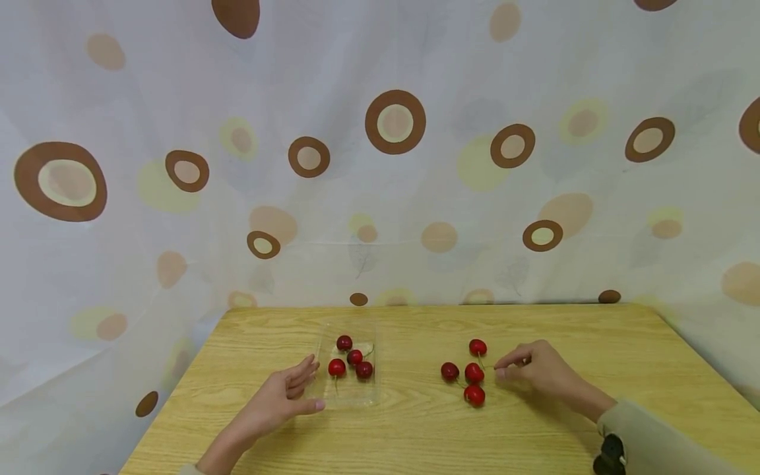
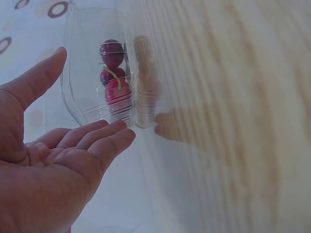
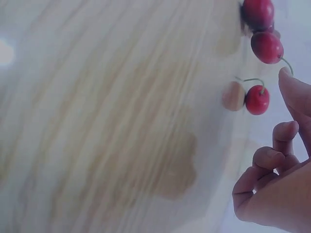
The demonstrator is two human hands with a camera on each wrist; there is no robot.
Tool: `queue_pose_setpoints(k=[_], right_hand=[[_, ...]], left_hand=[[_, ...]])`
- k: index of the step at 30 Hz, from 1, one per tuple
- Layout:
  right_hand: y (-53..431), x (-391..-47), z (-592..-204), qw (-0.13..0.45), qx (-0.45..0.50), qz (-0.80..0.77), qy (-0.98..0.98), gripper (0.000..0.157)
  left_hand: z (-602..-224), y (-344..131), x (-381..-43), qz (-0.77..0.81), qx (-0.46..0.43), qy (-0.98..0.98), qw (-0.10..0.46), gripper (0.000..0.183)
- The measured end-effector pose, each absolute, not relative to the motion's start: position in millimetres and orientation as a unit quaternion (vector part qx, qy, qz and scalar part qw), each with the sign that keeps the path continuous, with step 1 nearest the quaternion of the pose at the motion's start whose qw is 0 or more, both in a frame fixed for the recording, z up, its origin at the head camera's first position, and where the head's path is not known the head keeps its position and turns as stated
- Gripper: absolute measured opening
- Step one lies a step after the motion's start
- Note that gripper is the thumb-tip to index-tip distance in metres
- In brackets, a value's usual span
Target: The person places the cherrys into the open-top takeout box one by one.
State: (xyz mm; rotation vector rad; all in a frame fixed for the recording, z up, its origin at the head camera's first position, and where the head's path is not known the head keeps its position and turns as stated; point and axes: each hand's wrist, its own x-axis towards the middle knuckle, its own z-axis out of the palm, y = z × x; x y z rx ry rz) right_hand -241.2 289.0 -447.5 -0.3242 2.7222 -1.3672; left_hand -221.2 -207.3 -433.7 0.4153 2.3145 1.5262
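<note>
My right hand (image 1: 543, 371) is at the right of a loose group of red cherries, pinching the thin green stem of the middle cherry (image 1: 474, 373). In the right wrist view that stem (image 3: 287, 64) meets the tip of my thumb (image 3: 294, 90), while the other fingers curl in. The cherry's body appears to sit among its neighbours. At the left, my left hand (image 1: 276, 402) lies beside a clear plastic box (image 1: 356, 399), its fingers (image 2: 114, 145) extended near the wall and the thumb apart. Several cherries, one a bright red cherry (image 1: 336, 367), lie inside the box.
Around the pinched one lie an upper cherry (image 1: 477, 347) with a stem, a darker left cherry (image 1: 449, 371) and a lower cherry (image 1: 474, 396). All rest on a wooden table (image 1: 410, 435). A patterned curtain (image 1: 439, 198) hangs behind the table and along its sides.
</note>
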Motion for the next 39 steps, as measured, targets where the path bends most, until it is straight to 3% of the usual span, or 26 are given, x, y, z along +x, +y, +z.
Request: queue_pose_setpoints(k=[19,39], right_hand=[[249.9,-248.2,-412.1,0.030,-0.086,-0.509,0.856,0.033],[175.6,-275.6,-402.2,0.039,-0.096,-0.572,0.814,0.026]], left_hand=[[-432.3,-209.0,-226.4,0.528,0.164,0.819,0.153,0.091],[-434.6,-207.4,-223.1,0.531,0.159,0.818,0.158,0.091]])
